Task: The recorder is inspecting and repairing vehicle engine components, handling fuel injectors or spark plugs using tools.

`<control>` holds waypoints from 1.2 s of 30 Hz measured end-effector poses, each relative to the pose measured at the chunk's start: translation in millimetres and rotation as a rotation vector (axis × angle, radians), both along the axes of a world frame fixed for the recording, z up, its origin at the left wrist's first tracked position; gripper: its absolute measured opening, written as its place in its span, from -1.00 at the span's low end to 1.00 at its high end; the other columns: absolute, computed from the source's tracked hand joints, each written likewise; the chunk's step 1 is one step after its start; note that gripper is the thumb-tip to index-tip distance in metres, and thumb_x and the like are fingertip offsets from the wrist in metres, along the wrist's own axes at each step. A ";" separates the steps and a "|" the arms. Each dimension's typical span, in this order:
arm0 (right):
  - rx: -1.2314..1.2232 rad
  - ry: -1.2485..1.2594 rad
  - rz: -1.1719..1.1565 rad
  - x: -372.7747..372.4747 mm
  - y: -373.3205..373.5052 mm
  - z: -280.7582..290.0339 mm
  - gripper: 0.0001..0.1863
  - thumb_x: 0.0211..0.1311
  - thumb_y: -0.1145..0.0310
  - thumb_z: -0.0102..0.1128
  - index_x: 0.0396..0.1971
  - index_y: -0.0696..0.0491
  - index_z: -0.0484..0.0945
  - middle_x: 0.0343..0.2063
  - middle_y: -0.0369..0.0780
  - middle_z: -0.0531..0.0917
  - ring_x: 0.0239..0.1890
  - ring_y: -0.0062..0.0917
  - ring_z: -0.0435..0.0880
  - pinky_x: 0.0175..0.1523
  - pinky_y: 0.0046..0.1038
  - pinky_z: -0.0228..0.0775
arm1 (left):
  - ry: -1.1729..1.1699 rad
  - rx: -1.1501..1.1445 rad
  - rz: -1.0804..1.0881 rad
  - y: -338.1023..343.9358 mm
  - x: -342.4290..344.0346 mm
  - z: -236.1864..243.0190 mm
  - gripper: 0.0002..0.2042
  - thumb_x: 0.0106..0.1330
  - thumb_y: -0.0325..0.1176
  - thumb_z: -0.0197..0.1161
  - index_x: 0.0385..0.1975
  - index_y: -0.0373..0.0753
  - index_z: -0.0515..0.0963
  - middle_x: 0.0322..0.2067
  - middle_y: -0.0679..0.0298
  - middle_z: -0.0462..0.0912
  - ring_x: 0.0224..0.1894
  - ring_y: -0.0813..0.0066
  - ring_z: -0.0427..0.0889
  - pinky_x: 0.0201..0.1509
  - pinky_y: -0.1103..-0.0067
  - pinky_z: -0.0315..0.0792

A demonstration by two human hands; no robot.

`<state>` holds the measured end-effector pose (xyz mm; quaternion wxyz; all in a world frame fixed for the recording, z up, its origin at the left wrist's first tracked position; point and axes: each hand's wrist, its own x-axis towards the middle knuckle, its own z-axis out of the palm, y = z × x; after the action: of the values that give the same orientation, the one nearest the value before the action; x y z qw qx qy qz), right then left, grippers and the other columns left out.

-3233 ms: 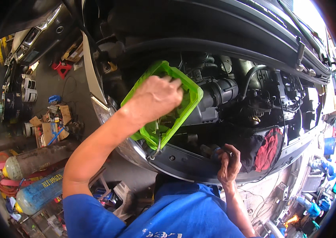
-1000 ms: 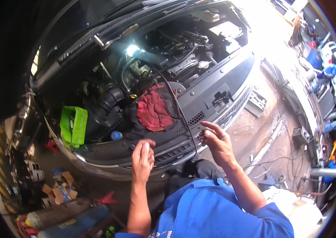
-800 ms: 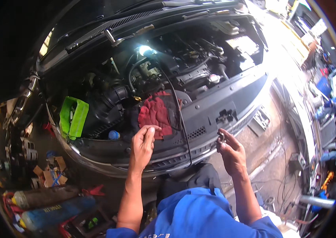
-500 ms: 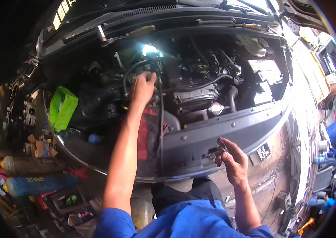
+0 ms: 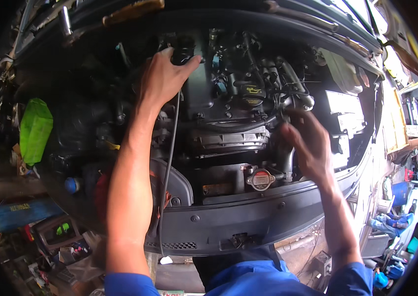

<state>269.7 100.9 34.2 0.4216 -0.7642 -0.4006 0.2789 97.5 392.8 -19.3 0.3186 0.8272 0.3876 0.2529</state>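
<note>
My left hand (image 5: pixel 162 79) reaches over the far part of the engine, its thumb stretched out to the right. Its fingers curl round a dark thing that I cannot make out. Below it a thin black cable (image 5: pixel 173 143) hangs toward the car's front edge. My right hand (image 5: pixel 310 145), smeared by motion, is above the hoses at the engine's right side. Its fingers are bent together, and what they hold is too dark and blurred to name. Near it are the black oil filler cap (image 5: pixel 253 93) and the round metal radiator cap (image 5: pixel 260 179).
A wrench (image 5: pixel 302 17) and wooden-handled tools (image 5: pixel 132 12) lie along the far ledge. The battery (image 5: pixel 344 111) stands at the right of the bay, and a bright green cloth-like item (image 5: pixel 36 130) lies at its left. Gas cylinders (image 5: pixel 24 215) are on the floor at left.
My right hand has moved from the front panel up over the engine. My left hand is farther in, and the bright lamp no longer shows. The view has come closer to the engine.
</note>
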 end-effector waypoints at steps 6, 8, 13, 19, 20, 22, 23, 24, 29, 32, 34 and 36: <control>-0.003 -0.468 0.142 33.4 138.4 -33.4 -0.52 0.44 0.07 0.25 0.05 0.21 0.58 -0.20 0.05 0.78 -0.12 -0.17 0.80 0.04 -0.24 0.54 | 0.013 0.138 0.033 8.3 -9.2 -9.1 -0.45 0.26 0.09 0.44 -0.22 -0.42 0.68 -0.38 -0.03 0.78 -0.25 0.14 0.81 -0.10 0.36 0.56; -0.094 -0.513 0.182 48.5 186.9 -47.8 -0.46 0.40 0.02 0.25 0.06 0.24 0.57 -0.15 0.08 0.77 -0.03 -0.12 0.77 0.11 -0.21 0.52 | -0.010 0.152 0.034 8.4 -13.2 -8.6 -0.45 0.25 0.09 0.44 -0.21 -0.42 0.68 -0.37 -0.04 0.78 -0.24 0.11 0.80 -0.09 0.34 0.56; -0.184 -0.658 0.150 76.0 274.9 -90.7 -0.50 0.37 0.00 0.25 -0.02 0.17 0.64 -0.17 0.06 0.77 -0.03 -0.08 0.76 0.10 -0.15 0.52 | 0.066 0.085 0.047 7.5 -13.6 -4.9 -0.49 0.24 0.08 0.43 -0.18 -0.35 0.66 -0.33 -0.08 0.76 -0.18 -0.08 0.76 -0.07 0.26 0.56; -0.188 -0.843 0.164 86.3 312.9 -122.6 -0.55 0.32 0.09 0.23 0.02 0.13 0.67 -0.04 0.09 0.73 0.08 -0.04 0.70 0.20 -0.06 0.49 | 0.157 0.116 0.108 4.8 -13.3 -6.4 -0.53 0.25 0.08 0.40 -0.23 -0.29 0.65 -0.33 -0.06 0.76 -0.16 -0.12 0.74 -0.04 0.19 0.57; -0.123 -0.862 0.164 88.2 315.5 -124.3 -0.55 0.32 0.09 0.23 0.02 0.13 0.67 -0.04 0.09 0.73 0.08 -0.04 0.70 0.20 -0.06 0.49 | 0.134 0.117 0.102 5.3 -13.6 -6.5 -0.53 0.25 0.08 0.40 -0.23 -0.29 0.65 -0.33 -0.06 0.76 -0.16 -0.12 0.74 -0.04 0.19 0.57; -0.148 -0.807 0.216 89.7 320.5 -127.8 -0.64 0.30 0.14 0.22 -0.11 0.09 0.72 -0.15 0.03 0.77 -0.05 -0.04 0.73 0.10 -0.04 0.52 | 0.168 0.102 0.121 6.2 -13.9 -6.3 -0.54 0.26 0.07 0.39 -0.21 -0.28 0.65 -0.33 -0.07 0.75 -0.16 -0.13 0.74 -0.01 0.18 0.57; -0.138 -0.812 0.217 90.2 322.7 -129.1 -0.64 0.30 0.14 0.22 -0.11 0.09 0.72 -0.15 0.03 0.77 -0.05 -0.04 0.73 0.10 -0.04 0.52 | 0.136 0.118 0.114 6.8 -13.9 -6.1 -0.54 0.26 0.07 0.39 -0.21 -0.28 0.65 -0.33 -0.07 0.75 -0.16 -0.13 0.74 -0.01 0.18 0.57; -0.135 -0.804 0.202 89.8 325.0 -130.7 -0.66 0.29 0.15 0.21 -0.13 0.08 0.73 -0.19 0.02 0.77 -0.10 -0.05 0.74 0.05 -0.03 0.53 | 0.156 0.084 0.115 7.0 -14.2 -6.0 -0.54 0.26 0.07 0.39 -0.19 -0.29 0.65 -0.33 -0.09 0.75 -0.15 -0.14 0.73 0.00 0.18 0.57; -0.162 -0.825 0.187 85.4 336.8 -138.3 -0.67 0.27 0.14 0.21 -0.17 0.06 0.74 -0.23 0.00 0.78 -0.15 -0.06 0.74 0.01 -0.03 0.54 | 0.160 0.056 0.124 8.2 -15.3 -6.1 -0.53 0.27 0.05 0.38 -0.15 -0.31 0.66 -0.30 -0.13 0.75 -0.11 -0.18 0.72 0.03 0.16 0.57; -0.269 -0.781 0.090 80.0 342.2 -146.0 -0.63 0.27 0.11 0.21 -0.10 0.04 0.73 -0.15 0.02 0.77 -0.07 -0.03 0.73 0.07 -0.03 0.52 | 0.148 0.051 0.108 9.3 -15.9 -5.8 -0.52 0.27 0.04 0.38 -0.12 -0.32 0.65 -0.29 -0.15 0.75 -0.10 -0.19 0.72 0.04 0.16 0.57; -0.235 -0.848 0.003 77.0 342.3 -151.4 -0.57 0.28 0.09 0.22 0.03 0.02 0.68 -0.01 0.04 0.73 0.08 -0.01 0.69 0.17 -0.04 0.50 | 0.181 0.063 0.123 9.2 -16.2 -5.2 -0.53 0.27 0.04 0.38 -0.13 -0.31 0.66 -0.29 -0.15 0.75 -0.11 -0.18 0.72 0.03 0.16 0.58; -0.156 -0.924 0.044 78.5 341.9 -152.2 -0.53 0.28 0.08 0.24 0.09 0.02 0.65 0.05 0.04 0.70 0.14 -0.01 0.66 0.20 -0.05 0.49 | 0.159 0.058 0.116 8.7 -16.9 -4.5 -0.53 0.27 0.03 0.38 -0.13 -0.31 0.66 -0.29 -0.15 0.75 -0.11 -0.18 0.72 0.02 0.17 0.58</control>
<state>348.2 442.8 -118.0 0.1342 -0.8291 -0.5402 -0.0526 80.6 401.5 -23.8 0.2473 0.8298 0.4515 0.2155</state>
